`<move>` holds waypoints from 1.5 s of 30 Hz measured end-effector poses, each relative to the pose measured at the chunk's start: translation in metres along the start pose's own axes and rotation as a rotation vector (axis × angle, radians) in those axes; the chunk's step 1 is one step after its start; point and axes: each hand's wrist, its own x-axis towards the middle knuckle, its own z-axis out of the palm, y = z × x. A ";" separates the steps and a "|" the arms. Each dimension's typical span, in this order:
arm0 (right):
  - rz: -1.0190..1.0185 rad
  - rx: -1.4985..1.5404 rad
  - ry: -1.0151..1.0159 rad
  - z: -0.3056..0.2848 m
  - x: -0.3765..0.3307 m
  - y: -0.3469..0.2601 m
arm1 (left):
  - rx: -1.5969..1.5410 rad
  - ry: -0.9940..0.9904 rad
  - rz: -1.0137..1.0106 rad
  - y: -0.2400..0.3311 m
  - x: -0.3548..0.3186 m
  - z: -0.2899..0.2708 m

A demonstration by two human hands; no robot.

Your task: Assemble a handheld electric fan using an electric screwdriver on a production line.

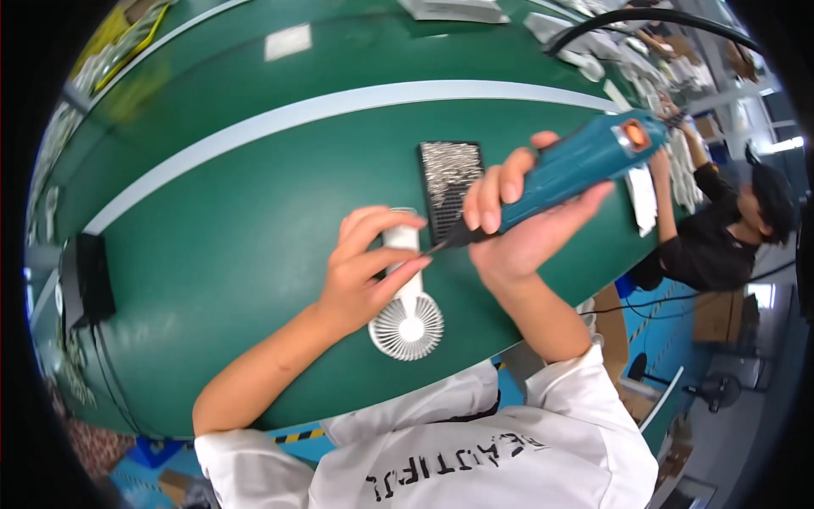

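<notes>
A small white handheld fan [407, 321] lies flat on the green table [237, 246], its round grille toward me and its handle pointing away. My left hand [365, 267] presses down on the fan's handle with thumb and fingers. My right hand [517, 225] grips a teal electric screwdriver [577, 165] with an orange button at its rear end. The dark bit of the screwdriver touches the fan's handle next to my left fingertips. A black tray of small silvery screws [450, 187] sits just beyond the fan, partly behind my right hand.
A white stripe [280, 119] runs across the table. A black box [85, 280] stands at the left edge. At the right another person in black [721, 229] works among white parts [644, 199]. A black hose [644, 17] arcs overhead at the far right.
</notes>
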 end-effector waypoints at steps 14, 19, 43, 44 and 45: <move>0.014 -0.511 -0.344 0.017 0.007 0.053 | 0.212 0.096 -0.263 -0.004 -0.006 -0.007; 0.074 -0.560 -0.403 0.016 0.007 0.059 | 0.203 0.104 -0.292 -0.006 -0.008 -0.007; 0.056 0.098 0.226 -0.071 0.014 -0.034 | -0.021 -0.045 -0.949 -0.077 0.177 -0.097; 0.032 0.108 0.217 -0.073 0.012 -0.037 | -0.152 0.005 -0.918 -0.101 0.196 -0.079; 0.019 0.097 0.213 -0.077 0.010 -0.039 | -0.343 0.086 -0.871 -0.120 0.214 -0.049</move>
